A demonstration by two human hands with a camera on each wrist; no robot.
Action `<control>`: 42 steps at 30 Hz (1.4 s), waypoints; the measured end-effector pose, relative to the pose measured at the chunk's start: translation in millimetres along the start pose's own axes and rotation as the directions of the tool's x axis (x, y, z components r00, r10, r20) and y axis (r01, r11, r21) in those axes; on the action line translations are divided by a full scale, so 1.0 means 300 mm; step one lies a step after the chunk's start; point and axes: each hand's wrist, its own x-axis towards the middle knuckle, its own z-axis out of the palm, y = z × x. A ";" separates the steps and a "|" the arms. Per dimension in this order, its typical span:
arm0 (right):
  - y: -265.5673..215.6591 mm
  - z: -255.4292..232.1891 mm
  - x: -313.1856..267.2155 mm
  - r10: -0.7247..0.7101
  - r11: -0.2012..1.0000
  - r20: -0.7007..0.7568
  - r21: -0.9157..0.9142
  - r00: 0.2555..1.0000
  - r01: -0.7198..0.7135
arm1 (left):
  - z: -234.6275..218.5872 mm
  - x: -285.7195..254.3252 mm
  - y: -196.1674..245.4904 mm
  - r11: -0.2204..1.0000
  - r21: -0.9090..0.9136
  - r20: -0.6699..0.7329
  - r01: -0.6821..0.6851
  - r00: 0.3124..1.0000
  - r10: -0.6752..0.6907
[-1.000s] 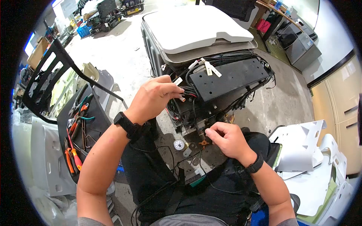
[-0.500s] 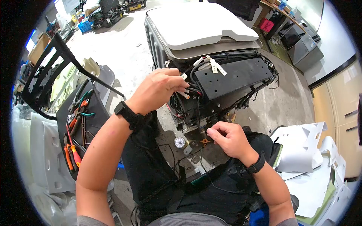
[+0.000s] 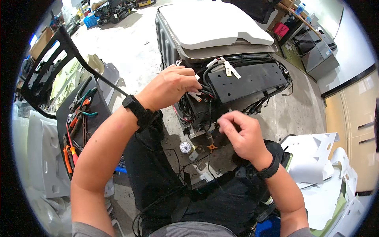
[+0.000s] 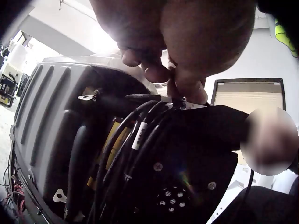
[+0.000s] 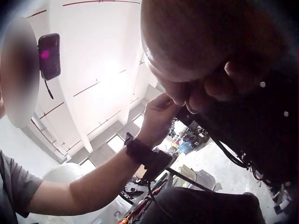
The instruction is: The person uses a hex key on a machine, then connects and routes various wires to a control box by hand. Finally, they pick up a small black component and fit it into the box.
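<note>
Over the left side of the black metal box (image 3: 248,81), my left hand (image 3: 167,87) pinches a dark cable among the bundle. In the left wrist view, the fingertips of my left hand (image 4: 182,70) meet on a cable beside a white label (image 4: 189,105). White tags (image 3: 228,68) hang from cables on top of the box. My right hand (image 3: 244,136) hovers at the near side of the box, its fingers curled and no object visible in it. The right wrist view shows my right hand (image 5: 201,56) dark, with its fingers bent.
Pliers and screwdrivers lie on a black surface (image 3: 100,108) at the left, by a black chair frame (image 3: 73,49). A round gauge (image 3: 185,147) and an orange fitting (image 3: 212,147) are below the box. White panels (image 3: 310,156) stand at the right; a white cover (image 3: 213,25) tops the machine.
My right hand has lifted up and to the right, away from the fitting area. My left hand stays at the cables, and the head view has shifted slightly.
</note>
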 end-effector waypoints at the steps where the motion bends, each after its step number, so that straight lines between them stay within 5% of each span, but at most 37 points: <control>1: -0.016 0.000 0.018 -0.095 0.995 -0.083 -0.013 0.992 0.094 | 0.003 0.000 -0.003 1.000 -0.012 0.004 0.011 1.000 -0.011; 3: -0.036 -0.005 0.059 -0.190 0.978 -0.074 -0.100 0.979 0.182 | 0.006 -0.003 -0.004 0.999 -0.024 0.006 0.023 1.000 -0.022; 6: -0.040 0.005 0.125 -0.524 0.792 -0.055 -0.399 0.850 0.463 | 0.007 -0.007 0.001 0.999 -0.017 -0.008 0.041 0.999 -0.042; 12: -0.055 0.030 0.149 -0.418 0.715 0.079 -0.586 0.905 0.382 | -0.001 0.005 -0.010 0.999 -0.015 0.017 0.032 0.999 -0.032; 19: -0.071 0.025 0.152 -0.333 0.748 0.099 -0.578 0.938 0.327 | 0.007 0.000 -0.031 0.999 0.018 -0.005 0.041 0.999 -0.041; 21: -0.055 0.026 0.161 -0.415 0.702 0.091 -0.601 0.905 0.382 | 0.013 -0.001 -0.035 0.960 -0.216 0.011 0.178 0.984 -0.180; 25: -0.050 0.020 0.170 -0.411 0.704 0.101 -0.596 0.906 0.386 | 0.010 -0.003 -0.026 0.952 -0.230 -0.023 0.200 0.977 -0.210; 42: -0.029 0.012 0.130 -0.423 0.665 0.142 -0.622 0.895 0.413 | 0.017 -0.058 0.091 0.970 -0.005 -0.096 0.245 0.965 -0.244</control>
